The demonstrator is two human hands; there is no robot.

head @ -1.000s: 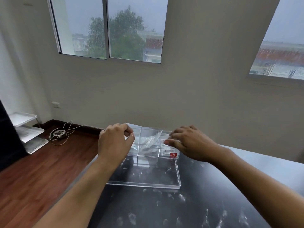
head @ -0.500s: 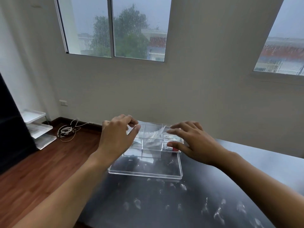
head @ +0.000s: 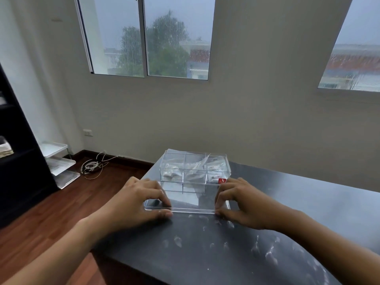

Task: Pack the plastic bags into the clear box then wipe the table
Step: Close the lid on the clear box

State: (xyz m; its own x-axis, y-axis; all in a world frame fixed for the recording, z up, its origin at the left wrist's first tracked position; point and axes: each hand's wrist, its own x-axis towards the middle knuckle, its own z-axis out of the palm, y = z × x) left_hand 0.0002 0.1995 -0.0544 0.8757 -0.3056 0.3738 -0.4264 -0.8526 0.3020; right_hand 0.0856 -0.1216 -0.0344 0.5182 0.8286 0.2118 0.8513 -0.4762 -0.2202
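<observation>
Both hands, left (head: pixel 137 200) and right (head: pixel 241 202), pinch the near corners of the clear lid (head: pixel 186 199) lying flat on the table (head: pixel 287 202) just in front of the clear box (head: pixel 194 168). Plastic bags (head: pixel 196 166) already sit in its compartments, so packing looks done. Closing it likely remains, as does wiping the smudges (head: pixel 226 243).

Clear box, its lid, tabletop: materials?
Clear box: likely rigid acrylic, glossy; see-through walls and dividers. Lid: seemingly the same clear plastic, tabletop showing through, pinched by left hand and right hand. Table: dark, smooth, semi-gloss, smudged; material unclear.
</observation>
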